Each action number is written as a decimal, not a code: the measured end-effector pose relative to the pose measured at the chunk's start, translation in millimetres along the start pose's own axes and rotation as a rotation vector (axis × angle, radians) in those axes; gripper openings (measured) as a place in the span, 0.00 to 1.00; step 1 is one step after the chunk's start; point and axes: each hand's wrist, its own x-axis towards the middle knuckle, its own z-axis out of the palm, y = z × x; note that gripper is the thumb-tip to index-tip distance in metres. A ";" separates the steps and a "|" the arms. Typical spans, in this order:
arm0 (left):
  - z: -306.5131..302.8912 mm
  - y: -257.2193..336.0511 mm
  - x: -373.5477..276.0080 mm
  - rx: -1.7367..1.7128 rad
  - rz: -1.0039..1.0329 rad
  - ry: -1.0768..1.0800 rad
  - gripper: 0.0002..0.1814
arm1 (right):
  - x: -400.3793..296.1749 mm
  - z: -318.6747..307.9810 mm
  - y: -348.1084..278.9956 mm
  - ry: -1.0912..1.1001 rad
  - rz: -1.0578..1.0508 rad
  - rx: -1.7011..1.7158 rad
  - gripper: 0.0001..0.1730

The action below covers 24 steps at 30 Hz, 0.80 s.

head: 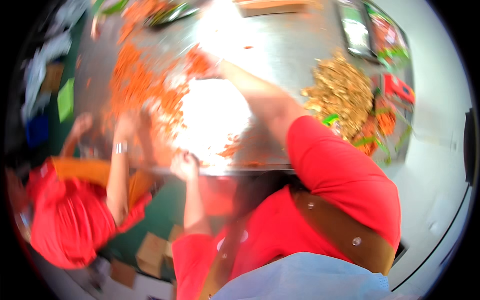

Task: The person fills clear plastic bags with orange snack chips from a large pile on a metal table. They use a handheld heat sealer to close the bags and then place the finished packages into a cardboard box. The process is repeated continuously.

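My right hand [210, 64] reaches far over a metal table [288, 41], blurred by motion. At its fingers is a clump of small orange pieces [197, 60]; whether it grips them or only touches them I cannot tell. My left hand [184, 165] is at the table's front edge, its fingers curled in, with nothing plainly visible in them. Between my hands, a loose spread of orange pieces [131, 75], possibly small packets, covers the table's left part. Strong glare [215, 112] hides the surface in the middle.
A co-worker's hand [127, 125] is over the orange spread at left. To the right lie a heap of gold-coloured pieces [341, 93], clear bags with orange contents [386, 120], a red box [397, 89] and a tray [354, 30]. Cardboard boxes [152, 253] stand on the floor.
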 end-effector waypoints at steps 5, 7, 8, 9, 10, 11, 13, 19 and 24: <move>3.5 1.5 -28.7 0.055 -0.142 -0.125 0.11 | -54.3 11.7 -2.7 -0.076 -0.033 -0.054 0.09; 6.4 3.6 -21.2 0.066 -0.139 -0.142 0.11 | -99.1 -3.6 -41.7 -0.067 -0.061 -0.110 0.09; 9.7 2.5 -21.9 0.050 -0.136 -0.136 0.11 | -124.3 -15.6 -59.5 -0.064 -0.064 -0.144 0.10; 14.2 5.3 -19.3 0.027 -0.132 -0.129 0.11 | -153.3 -37.9 -84.8 -0.074 -0.084 -0.172 0.11; 8.1 10.2 -18.2 -0.031 -0.182 -0.162 0.11 | -189.4 -51.1 -104.4 0.028 -0.128 -0.204 0.11; 7.9 8.1 -17.7 -0.058 -0.237 -0.170 0.13 | -232.8 -61.8 -124.8 0.078 -0.154 -0.187 0.10; 3.1 28.8 -14.4 -0.168 -0.240 -0.161 0.15 | -306.6 -127.9 -167.6 0.119 -0.221 -0.128 0.09; -2.9 118.3 -27.1 -0.510 -0.203 -0.152 0.14 | -522.7 -289.2 -251.8 0.594 -0.628 0.092 0.09; -11.0 194.3 -90.0 -0.555 -0.142 -0.212 0.12 | -562.2 -367.8 -325.6 0.764 -0.741 0.219 0.11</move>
